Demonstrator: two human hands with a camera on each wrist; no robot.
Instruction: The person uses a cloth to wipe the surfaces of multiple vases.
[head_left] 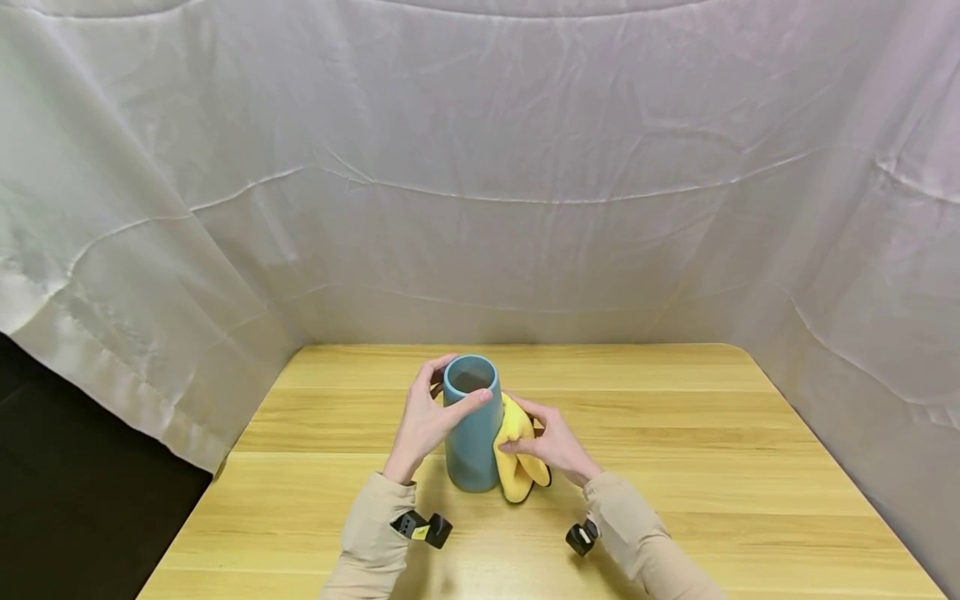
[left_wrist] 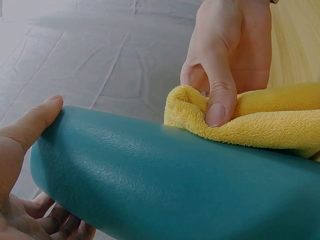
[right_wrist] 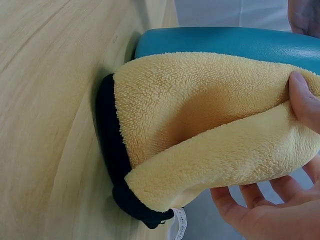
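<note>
A tall teal vase point(head_left: 472, 442) with a round open mouth stands upright on the wooden table. My left hand point(head_left: 425, 417) grips it near the rim, thumb on the near side and fingers round the far left; in the left wrist view the thumb lies along the vase's point(left_wrist: 165, 175) upper end. Against the vase's right side, my right hand point(head_left: 553, 442) pinches a folded yellow cloth point(head_left: 513, 454) between thumb and fingers. The cloth point(right_wrist: 200, 110) is fluffy, with a dark edge and a small white tag, and its lower end hangs close to the tabletop.
The light wooden table point(head_left: 675, 467) extends to both sides of the vase. Pale grey curtains point(head_left: 525, 250) hang behind it and along the sides. A dark area point(head_left: 75, 483) lies beyond the table's left edge. Each wrist wears a small black camera point(head_left: 581, 537).
</note>
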